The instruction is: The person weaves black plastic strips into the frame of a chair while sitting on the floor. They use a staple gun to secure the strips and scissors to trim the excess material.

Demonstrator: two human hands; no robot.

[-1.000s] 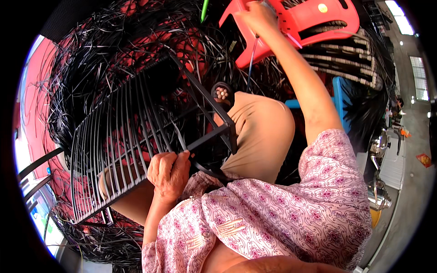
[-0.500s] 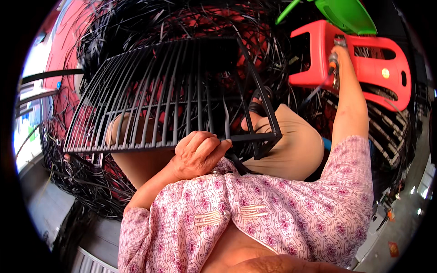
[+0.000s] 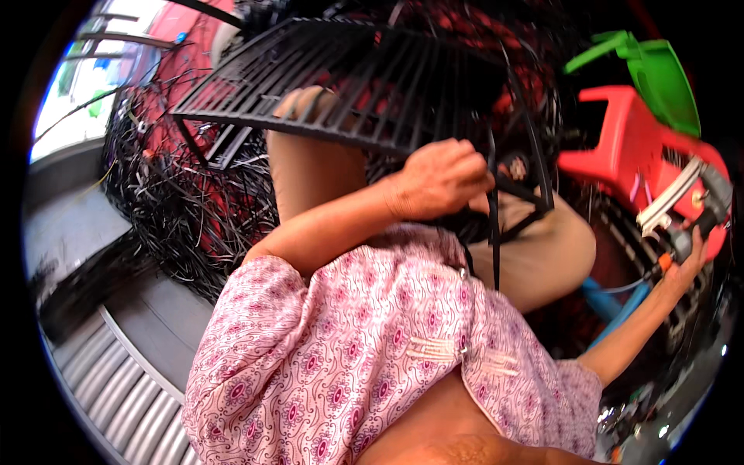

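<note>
Across my knees lies a black slatted frame (image 3: 232, 120), strung with several parallel flat strips. My left hand (image 3: 443, 180) is closed at its near rail by the right corner, pinching a narrow black strip (image 3: 495, 232) whose loose end hangs down. At the far right, my right hand (image 3: 686, 267) is wrapped round the handle of an air stapler (image 3: 671, 197) with a silver magazine and an orange fitting at the hose. The stapler is raised in front of a red plastic chair (image 3: 616, 143), apart from the frame.
A heap of loose black strips (image 3: 167, 221) covers the floor on the left and beyond the frame. Behind the red chair stands a green plastic piece (image 3: 666, 89). Something blue (image 3: 624, 310) lies below the stapler. A ribbed grey panel (image 3: 128, 387) is at lower left.
My right hand has lifted the stapler off the red chair and swung it nearer. My left hand stays at the rail, with the strip's end now hanging below it. The view has shifted.
</note>
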